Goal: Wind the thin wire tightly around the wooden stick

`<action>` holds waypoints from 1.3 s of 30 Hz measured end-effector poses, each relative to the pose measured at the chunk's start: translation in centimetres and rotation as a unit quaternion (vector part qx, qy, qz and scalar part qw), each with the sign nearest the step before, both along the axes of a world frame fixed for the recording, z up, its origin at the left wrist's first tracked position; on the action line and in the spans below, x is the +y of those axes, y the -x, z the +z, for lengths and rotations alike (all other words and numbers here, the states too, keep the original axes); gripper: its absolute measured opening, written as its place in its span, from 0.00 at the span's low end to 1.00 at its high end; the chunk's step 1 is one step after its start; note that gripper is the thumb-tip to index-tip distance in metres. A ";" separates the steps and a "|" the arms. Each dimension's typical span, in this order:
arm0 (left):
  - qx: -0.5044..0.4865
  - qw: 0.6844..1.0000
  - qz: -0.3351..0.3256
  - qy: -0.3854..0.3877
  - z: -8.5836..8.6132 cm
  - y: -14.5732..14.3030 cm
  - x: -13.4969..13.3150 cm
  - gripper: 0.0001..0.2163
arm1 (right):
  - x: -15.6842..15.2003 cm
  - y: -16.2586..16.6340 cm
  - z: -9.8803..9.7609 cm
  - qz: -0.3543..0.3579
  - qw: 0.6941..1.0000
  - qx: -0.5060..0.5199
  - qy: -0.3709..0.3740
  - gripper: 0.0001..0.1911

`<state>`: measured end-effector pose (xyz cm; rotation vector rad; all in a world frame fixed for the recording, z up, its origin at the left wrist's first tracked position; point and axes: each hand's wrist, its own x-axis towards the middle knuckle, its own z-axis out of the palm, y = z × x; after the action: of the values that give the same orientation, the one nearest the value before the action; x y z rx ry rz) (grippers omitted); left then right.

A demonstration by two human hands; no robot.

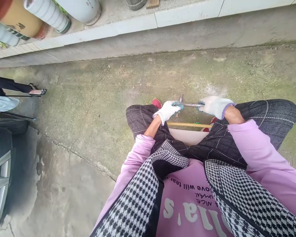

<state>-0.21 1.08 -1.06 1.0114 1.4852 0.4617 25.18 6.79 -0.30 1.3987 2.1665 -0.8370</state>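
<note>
I sit with my knees apart over mossy concrete ground. Both hands wear white work gloves. My left hand (167, 111) is closed around one end of a short grey metal rod (191, 105), near a teal-coloured part. My right hand (215, 106) is closed around the rod's other end. The rod lies level between the hands, above my knees. Below the hands a yellow wooden stick (187, 124) crosses between my legs, over a pale board (187, 136).
A red shoe (157, 103) shows beyond my left knee. A dark car (0, 158) stands at the left edge. Another person's legs and shoe (37, 91) are at the far left. Gas cylinders (49, 14) and a white kerb (143, 23) line the top.
</note>
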 end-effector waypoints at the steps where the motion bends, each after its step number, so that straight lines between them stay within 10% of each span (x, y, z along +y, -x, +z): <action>1: -0.009 1.000 0.001 0.003 0.2 -0.2 -0.1 0.07 | 0.1 0.3 -0.1 -0.007 1.000 0.004 -0.009 0.14; 18: 0.334 0.896 -0.179 -0.232 -0.6 0.7 -0.4 0.12 | 1.2 -0.7 -2.4 -0.086 0.994 0.062 -0.039 0.10; 34: 0.302 0.945 -0.024 -0.123 -1.5 1.4 -0.1 0.08 | 0.9 -1.2 -0.2 0.023 0.998 0.051 0.031 0.07; 39: 0.111 0.986 0.051 -0.112 -1.3 1.0 0.3 0.05 | 1.2 -1.6 -0.8 -0.020 0.999 0.044 0.022 0.07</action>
<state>-1.26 1.41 -2.38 1.1974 1.7175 0.6160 26.73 8.01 -1.09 1.4133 2.1769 -0.9719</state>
